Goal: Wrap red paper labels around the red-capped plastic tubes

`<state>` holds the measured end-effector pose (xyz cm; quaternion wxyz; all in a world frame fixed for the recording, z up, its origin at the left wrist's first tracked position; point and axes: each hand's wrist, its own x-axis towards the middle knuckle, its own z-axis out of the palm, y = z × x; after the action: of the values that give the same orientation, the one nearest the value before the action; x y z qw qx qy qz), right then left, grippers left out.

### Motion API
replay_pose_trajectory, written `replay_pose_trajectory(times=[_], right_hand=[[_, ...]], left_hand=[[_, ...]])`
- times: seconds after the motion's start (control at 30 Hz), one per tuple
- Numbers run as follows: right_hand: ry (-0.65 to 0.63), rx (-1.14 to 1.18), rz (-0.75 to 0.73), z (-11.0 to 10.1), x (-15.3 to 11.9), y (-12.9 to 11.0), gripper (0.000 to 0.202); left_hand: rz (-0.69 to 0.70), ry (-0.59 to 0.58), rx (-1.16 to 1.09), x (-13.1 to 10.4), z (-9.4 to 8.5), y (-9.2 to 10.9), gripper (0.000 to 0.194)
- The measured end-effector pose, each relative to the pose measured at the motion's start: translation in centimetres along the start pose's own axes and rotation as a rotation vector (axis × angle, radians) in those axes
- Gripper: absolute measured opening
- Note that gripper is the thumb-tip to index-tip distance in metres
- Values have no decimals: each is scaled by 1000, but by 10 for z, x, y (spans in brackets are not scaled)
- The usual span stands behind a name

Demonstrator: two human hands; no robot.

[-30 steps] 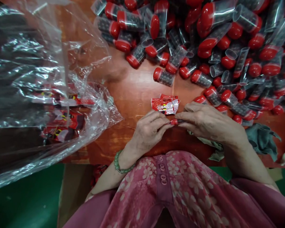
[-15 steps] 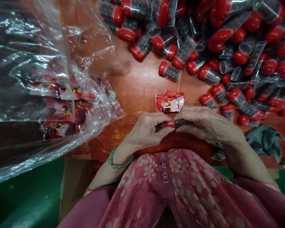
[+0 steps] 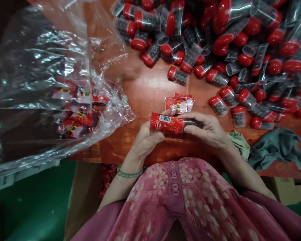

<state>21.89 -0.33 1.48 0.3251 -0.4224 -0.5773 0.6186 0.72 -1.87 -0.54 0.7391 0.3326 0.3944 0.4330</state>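
A red printed sleeve with a barcode (image 3: 167,123) lies lengthwise between my hands, around or over the left end of a dark tube (image 3: 192,122). My right hand (image 3: 209,129) grips the tube's right part between thumb and fingers. At the left end my left hand (image 3: 146,137) holds the sleeve, thumb below and fingertips behind. Just beyond my hands lie several flat red printed sleeves (image 3: 179,104) in a small stack. How far the tube reaches inside the sleeve is hidden.
A heap of red-capped clear tubes with dark balls (image 3: 218,78) covers the far and right side of the wooden table (image 3: 140,90). On the left, a large clear plastic bag (image 3: 107,113) holds red printed pieces (image 3: 77,117). Crumpled cloths (image 3: 278,147) lie at right.
The sleeve has opened from a thin edge-on shape to a rounded one with its barcode showing. My left hand has shifted left, its fingers spreading wider around it. The view has shifted slightly.
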Motion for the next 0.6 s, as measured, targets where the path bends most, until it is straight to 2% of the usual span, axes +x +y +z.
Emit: replay_pose_trajectory(times=[0.1,0.17,0.27,0.37,0.47,0.6], right_hand=[[40,-12,-6,11,-2,3,28],[108,-76,-11,20,-3,7,28],[250,-147,-18,37,-4,12,26],[345,-55,19,51,-4,14,21],[289,54,83,54,-6,16,27],[153,19,139,47,-11,18,35]], left_hand=[[24,105,-49,-5,16,-13,43],[7,209,-112,-4,24,-19,33],[-46,304,-179,-3,32,-24,33],[-36,341,-197,-2,34,-26,39],[-27,353,-184,0,31,-23,40],[13,359,-149,6,25,-16,40]])
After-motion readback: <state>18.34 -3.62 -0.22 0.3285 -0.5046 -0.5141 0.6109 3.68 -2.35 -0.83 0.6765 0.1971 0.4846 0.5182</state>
